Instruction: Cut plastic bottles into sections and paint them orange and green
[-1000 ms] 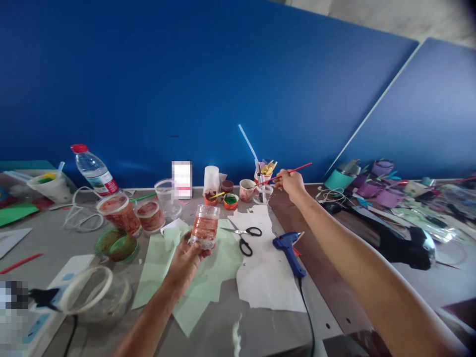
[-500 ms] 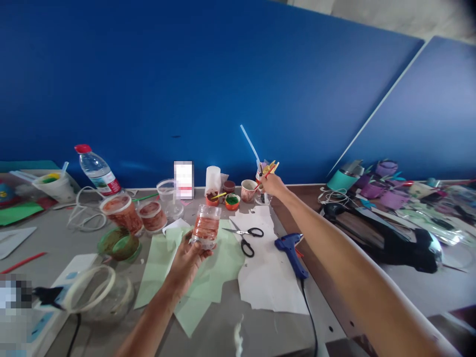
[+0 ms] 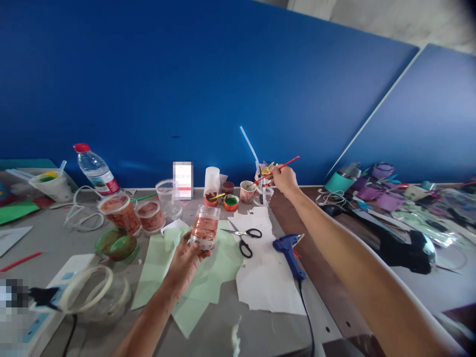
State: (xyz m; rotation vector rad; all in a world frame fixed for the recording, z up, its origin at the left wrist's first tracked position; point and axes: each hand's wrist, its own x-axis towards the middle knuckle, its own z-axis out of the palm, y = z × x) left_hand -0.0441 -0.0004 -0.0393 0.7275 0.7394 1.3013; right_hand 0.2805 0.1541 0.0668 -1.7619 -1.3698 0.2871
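Note:
My left hand [image 3: 191, 252] is wrapped round the lower part of a cut plastic bottle piece [image 3: 205, 225], clear with reddish-brown paint on its side. It is held up over light green paper sheets [image 3: 203, 282]. In my right hand [image 3: 285, 179], at the back of the table, is a thin red paintbrush [image 3: 292, 161], pinched near its middle. Its lower end slants down left to the rim of a stained paper cup [image 3: 247, 192]; I cannot make out the bristles. Nearby sit a small pot of green paint [image 3: 231, 202] and a pot of brown paint [image 3: 210, 198].
Black-handled scissors [image 3: 245, 235] lie on torn white paper [image 3: 260, 277], with a blue glue gun [image 3: 292, 255] beside them. Brown-painted cups [image 3: 121, 215], a water bottle [image 3: 97, 171] and a power strip [image 3: 69, 277] stand left. A black object [image 3: 403, 248] lies right.
My right hand has moved slightly right and pulled the red paintbrush partly out, so more of it shows. My left hand still holds the bottle piece in about the same place.

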